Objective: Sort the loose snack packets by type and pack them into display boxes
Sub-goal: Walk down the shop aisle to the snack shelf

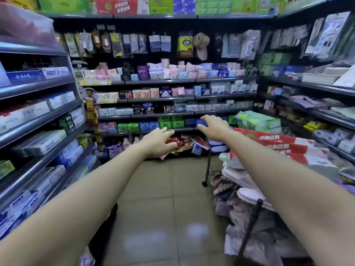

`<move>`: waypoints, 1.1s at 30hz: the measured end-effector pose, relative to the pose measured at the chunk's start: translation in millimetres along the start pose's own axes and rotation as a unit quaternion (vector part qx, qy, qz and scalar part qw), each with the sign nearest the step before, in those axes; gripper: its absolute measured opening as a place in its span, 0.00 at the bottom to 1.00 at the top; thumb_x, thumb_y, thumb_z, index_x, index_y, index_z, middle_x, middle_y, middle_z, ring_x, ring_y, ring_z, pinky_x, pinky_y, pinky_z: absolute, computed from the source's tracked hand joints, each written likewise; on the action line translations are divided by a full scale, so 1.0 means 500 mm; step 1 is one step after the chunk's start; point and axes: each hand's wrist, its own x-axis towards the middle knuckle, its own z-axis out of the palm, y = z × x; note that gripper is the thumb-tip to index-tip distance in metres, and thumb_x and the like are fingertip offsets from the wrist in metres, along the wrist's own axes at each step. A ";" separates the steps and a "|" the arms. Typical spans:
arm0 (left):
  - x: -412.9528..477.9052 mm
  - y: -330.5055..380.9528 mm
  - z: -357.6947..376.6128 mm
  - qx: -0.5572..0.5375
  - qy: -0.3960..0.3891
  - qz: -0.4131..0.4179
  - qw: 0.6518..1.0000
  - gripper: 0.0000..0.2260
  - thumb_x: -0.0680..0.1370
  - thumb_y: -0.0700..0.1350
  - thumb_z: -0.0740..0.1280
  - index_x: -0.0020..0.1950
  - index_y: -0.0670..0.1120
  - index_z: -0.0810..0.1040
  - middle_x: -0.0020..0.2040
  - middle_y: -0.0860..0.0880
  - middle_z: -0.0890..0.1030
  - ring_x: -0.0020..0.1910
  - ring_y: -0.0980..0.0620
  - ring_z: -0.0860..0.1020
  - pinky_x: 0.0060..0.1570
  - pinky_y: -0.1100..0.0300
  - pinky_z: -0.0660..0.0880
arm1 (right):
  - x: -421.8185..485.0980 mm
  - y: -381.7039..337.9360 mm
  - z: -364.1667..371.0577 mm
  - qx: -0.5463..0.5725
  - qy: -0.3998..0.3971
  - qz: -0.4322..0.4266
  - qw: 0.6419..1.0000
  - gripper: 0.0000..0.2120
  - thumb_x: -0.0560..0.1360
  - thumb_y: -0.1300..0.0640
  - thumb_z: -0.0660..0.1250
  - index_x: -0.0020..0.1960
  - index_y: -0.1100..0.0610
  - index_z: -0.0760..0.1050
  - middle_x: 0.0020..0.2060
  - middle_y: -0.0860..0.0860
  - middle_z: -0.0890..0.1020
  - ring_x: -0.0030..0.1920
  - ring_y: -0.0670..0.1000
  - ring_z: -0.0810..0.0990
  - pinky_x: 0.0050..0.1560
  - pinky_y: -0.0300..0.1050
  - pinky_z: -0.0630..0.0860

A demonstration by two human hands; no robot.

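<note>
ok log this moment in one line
phase: reaching | left hand: open, on red packets | right hand: at blue pack, grip unclear

We had bright, even light from overhead, and two pale glare patches shone off the tiled floor [153,189]. The wide lens bowed the left shelves [38,112] hard at the edge. The plastic-wrapped goods [25,25] at top left were smeared out of focus. Our left hand [159,144] and right hand [213,128] looked soft and barely shadowed.
</note>
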 end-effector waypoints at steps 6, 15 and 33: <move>0.122 -0.050 0.072 0.010 -0.029 -0.016 0.999 0.27 0.81 0.56 0.57 0.79 0.51 0.55 0.79 0.46 0.52 0.78 0.47 0.49 0.74 0.50 0.50 | 0.112 0.039 0.108 -0.018 -0.036 -0.003 0.999 0.25 0.81 0.46 0.55 0.74 0.56 0.62 0.70 0.56 0.70 0.70 0.58 0.67 0.65 0.54 0.66; 0.421 -0.114 0.141 0.018 -0.050 -0.036 0.998 0.27 0.82 0.55 0.56 0.79 0.50 0.55 0.79 0.45 0.54 0.77 0.47 0.53 0.73 0.50 0.53 | 0.402 0.148 0.229 -0.026 -0.073 -0.028 0.997 0.25 0.81 0.46 0.56 0.74 0.55 0.62 0.70 0.56 0.70 0.70 0.59 0.67 0.65 0.54 0.65; 0.905 -0.403 0.265 -0.004 -0.097 -0.072 0.993 0.27 0.81 0.57 0.56 0.78 0.52 0.56 0.79 0.46 0.55 0.77 0.47 0.52 0.73 0.49 0.55 | 0.897 0.221 0.526 -0.027 -0.138 -0.031 0.990 0.22 0.79 0.46 0.57 0.70 0.55 0.68 0.65 0.55 0.75 0.65 0.59 0.72 0.60 0.52 0.69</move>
